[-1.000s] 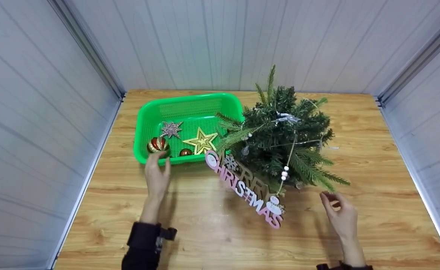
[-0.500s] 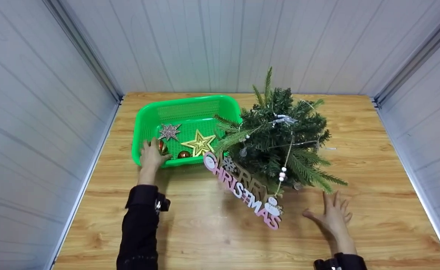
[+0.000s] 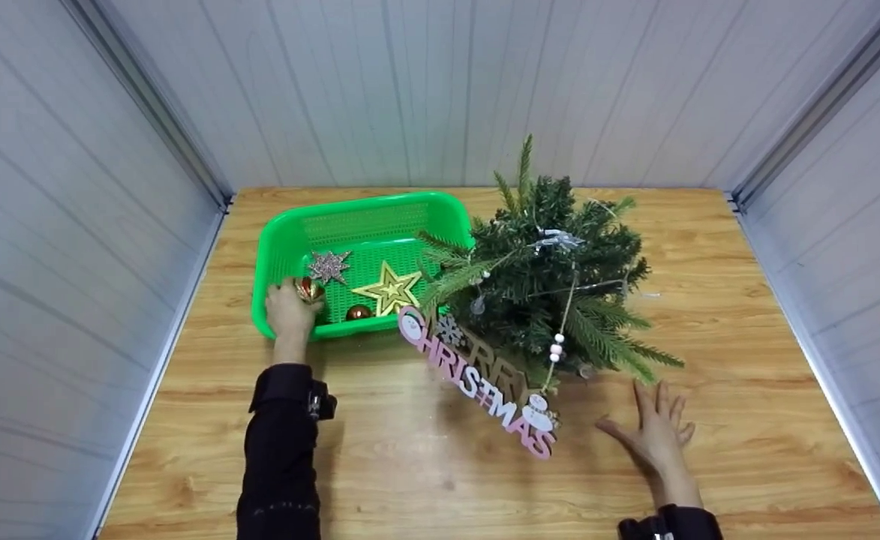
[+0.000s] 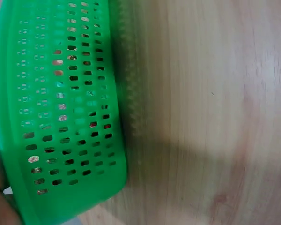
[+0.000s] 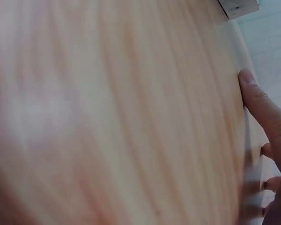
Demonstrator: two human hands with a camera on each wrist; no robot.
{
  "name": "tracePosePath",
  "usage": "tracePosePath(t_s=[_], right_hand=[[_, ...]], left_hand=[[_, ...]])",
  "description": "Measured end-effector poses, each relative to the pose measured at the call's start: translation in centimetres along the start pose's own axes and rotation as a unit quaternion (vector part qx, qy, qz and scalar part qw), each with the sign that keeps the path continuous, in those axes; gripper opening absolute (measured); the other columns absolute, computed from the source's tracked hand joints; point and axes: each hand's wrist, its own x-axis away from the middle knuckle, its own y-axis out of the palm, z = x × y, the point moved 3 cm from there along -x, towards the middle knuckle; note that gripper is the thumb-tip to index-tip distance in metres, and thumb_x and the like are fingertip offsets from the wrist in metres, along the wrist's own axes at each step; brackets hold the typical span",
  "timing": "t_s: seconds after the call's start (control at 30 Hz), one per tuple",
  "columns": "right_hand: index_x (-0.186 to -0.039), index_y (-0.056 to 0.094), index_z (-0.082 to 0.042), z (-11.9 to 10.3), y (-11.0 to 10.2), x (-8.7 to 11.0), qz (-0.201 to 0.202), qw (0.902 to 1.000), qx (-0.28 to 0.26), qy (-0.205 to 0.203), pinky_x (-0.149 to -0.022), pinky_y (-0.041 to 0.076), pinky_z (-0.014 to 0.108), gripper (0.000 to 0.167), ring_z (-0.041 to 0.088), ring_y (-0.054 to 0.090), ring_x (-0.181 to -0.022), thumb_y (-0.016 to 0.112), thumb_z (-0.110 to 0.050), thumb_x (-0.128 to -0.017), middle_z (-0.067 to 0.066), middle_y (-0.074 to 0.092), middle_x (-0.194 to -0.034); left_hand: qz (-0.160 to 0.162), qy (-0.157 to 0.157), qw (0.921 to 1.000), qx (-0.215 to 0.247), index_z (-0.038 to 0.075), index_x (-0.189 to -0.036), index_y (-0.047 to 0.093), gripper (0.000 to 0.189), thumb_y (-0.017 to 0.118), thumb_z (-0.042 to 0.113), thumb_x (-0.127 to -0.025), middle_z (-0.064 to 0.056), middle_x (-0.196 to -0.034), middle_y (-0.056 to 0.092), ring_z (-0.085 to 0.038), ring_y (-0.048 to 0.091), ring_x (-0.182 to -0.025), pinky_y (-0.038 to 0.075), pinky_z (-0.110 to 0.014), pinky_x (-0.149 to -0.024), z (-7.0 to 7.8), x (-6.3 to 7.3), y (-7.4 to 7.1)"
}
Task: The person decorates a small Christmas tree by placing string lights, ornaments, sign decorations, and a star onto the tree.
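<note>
My left hand now holds the striped ball

My left hand (image 3: 290,309) is curled round the striped ball (image 3: 309,289) in the lower left corner of the green basket (image 3: 364,223), left of the frame's centre. In the earlier views it only reaches toward the ball over the rim; now fingers lie on one side and the thumb on the other. I judge the ball held rather than merely touched, though my wrist view shows mostly the basket's outer wall and cannot confirm it.

My right hand (image 3: 659,442), at lower right, has changed too: thumb and fingers, near together a second ago, are spread apart and hold nothing. It lies low over the desk (image 3: 394,465), near the tree (image 3: 518,281); I cannot tell whether every fingertip touches. So the left alone has the ball.

Beside it in the basket are the silver starburst (image 3: 328,266), gold star (image 3: 389,289) and small brown ball (image 3: 358,312). The lettered sign (image 3: 472,382) hangs at the tree's lower left.
</note>
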Motion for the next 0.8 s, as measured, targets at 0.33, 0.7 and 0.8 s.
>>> tracePosePath(t_s=[0.33, 0.7, 0.8], right_hand=[[-0.141, 0.016, -0.008, 0.1, -0.7, 0.3, 0.0, 0.9991, -0.039, -0.017, -0.086, -0.009, 0.072, 0.093, 0.048, -0.012, -0.125, 0.06, -0.055, -0.075, 0.026, -0.003, -0.143], [-0.117, 0.053, 0.002, -3.5, -10.6, 3.4, 0.303, 0.9109, -0.279, -0.026, -0.084, 0.044, 0.022, 0.038, 0.015, 0.051, -0.102, 0.062, -0.007, -0.082, 0.013, 0.056, -0.114], [-0.101, 0.056, 0.015, -7.1, -13.7, 5.7, 0.399, 0.8166, -0.401, -0.113, -0.073, 0.047, 0.016, 0.024, 0.015, 0.057, -0.085, 0.06, 0.009, -0.078, 0.014, 0.063, -0.096]], left_hand=[[0.152, 0.078, 0.925, 0.34, 0.003, -0.122, 0.051, 0.062, 0.078, 0.014, -0.067, -0.014, -0.11, 0.053, -0.025, 0.054, -0.091, 0.05, -0.032, -0.076, 3.7, 4.8, -5.5], [0.102, 0.217, 0.7263, 0.644, 0.0, -0.126, 0.044, 0.061, 0.071, 0.005, -0.072, -0.019, -0.126, 0.041, -0.034, 0.045, -0.111, 0.042, -0.041, -0.089, 11.2, 17.0, -8.8], [0.052, 0.247, 0.6985, 0.67, 0.003, -0.127, 0.044, 0.063, 0.072, 0.019, -0.072, -0.018, -0.126, 0.042, -0.032, 0.044, -0.111, 0.041, -0.044, -0.09, 13.0, 19.8, -8.5]])
